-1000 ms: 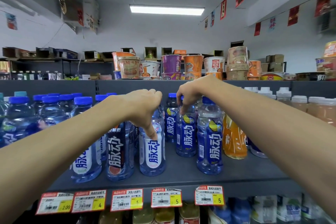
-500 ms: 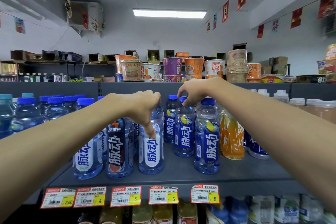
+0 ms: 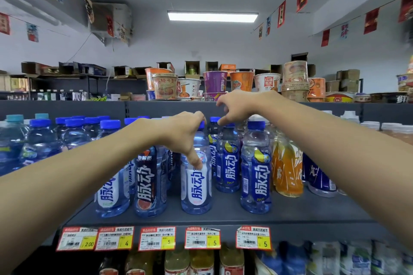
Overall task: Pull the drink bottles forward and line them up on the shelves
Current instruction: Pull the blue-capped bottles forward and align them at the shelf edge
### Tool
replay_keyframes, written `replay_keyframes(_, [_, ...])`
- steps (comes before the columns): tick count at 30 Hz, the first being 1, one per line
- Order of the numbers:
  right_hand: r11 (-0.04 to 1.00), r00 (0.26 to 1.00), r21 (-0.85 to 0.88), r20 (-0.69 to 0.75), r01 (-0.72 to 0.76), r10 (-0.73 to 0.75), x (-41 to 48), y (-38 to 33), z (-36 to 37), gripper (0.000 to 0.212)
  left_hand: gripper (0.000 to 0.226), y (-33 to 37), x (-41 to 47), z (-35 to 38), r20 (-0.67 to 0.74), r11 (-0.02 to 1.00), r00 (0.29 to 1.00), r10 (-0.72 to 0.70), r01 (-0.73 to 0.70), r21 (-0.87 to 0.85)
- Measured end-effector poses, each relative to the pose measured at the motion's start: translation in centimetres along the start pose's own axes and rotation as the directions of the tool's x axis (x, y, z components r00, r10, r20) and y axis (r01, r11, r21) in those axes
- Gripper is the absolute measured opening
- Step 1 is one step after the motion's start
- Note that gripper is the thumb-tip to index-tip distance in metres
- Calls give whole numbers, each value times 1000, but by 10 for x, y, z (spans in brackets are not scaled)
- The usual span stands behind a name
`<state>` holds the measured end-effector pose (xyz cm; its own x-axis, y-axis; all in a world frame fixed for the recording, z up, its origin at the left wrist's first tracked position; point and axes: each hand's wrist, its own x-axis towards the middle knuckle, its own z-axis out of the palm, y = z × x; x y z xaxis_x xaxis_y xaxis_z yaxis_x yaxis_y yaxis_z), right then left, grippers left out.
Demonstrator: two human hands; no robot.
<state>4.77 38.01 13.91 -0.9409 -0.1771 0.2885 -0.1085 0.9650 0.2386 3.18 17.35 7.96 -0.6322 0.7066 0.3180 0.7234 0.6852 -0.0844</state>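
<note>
Left hand (image 3: 183,134) curled in a downward grip, thumb extended; right hand (image 3: 240,106) raised, fingers loosely spread.

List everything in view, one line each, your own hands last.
Blue-label bottles: several, blue caps, middle of the shelf, front and behind.
White-label bottle: one, front row, under the left hand.
Orange bottle: at least one, right of the blue ones.
Water bottles: many, blue caps, far left.
Price tags: five, red, white and yellow, on the shelf edge.
Noodle cups: many, mixed colours, top shelf.
Lower bottles: several, partly hidden below.
Left hand: grip on the white-label bottle.
Right hand: open, above the caps.
</note>
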Motion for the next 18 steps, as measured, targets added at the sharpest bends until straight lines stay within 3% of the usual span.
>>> replay_keyframes(3, [946,994,321,75,48,-76,-20,-2,-13,26,113,13,6,5,-9,999,1000,0,0,-41])
replay_keyframes(6, [845,981,535,165,-4,-99,-34,-4,-17,24,131,21,9,12,-15,996,1000,1,-2,-86])
replay_keyframes(9, [853,980,521,156,22,-120,-38,-13,-8,37,157,19,9,7,56,996,998,-22,27,-80])
replay_keyframes(11, [900,988,430,95,69,-121,-38,-17,2,43,161,7,12,-6,157,994,985,-70,83,-77])
replay_keyframes(13, [915,993,393,34,89,-112,-37,-13,7,42,148,-10,19,-19,216,990,969,-121,135,-49])
replay_keyframes(16, [923,994,376,29,83,-102,-40,-3,2,40,103,-28,36,-21,125,980,976,-180,167,108])
replay_keyframes(18, [929,994,360,32,86,-105,-39,3,0,42,87,-32,48,-14,88,960,977,-196,173,218])
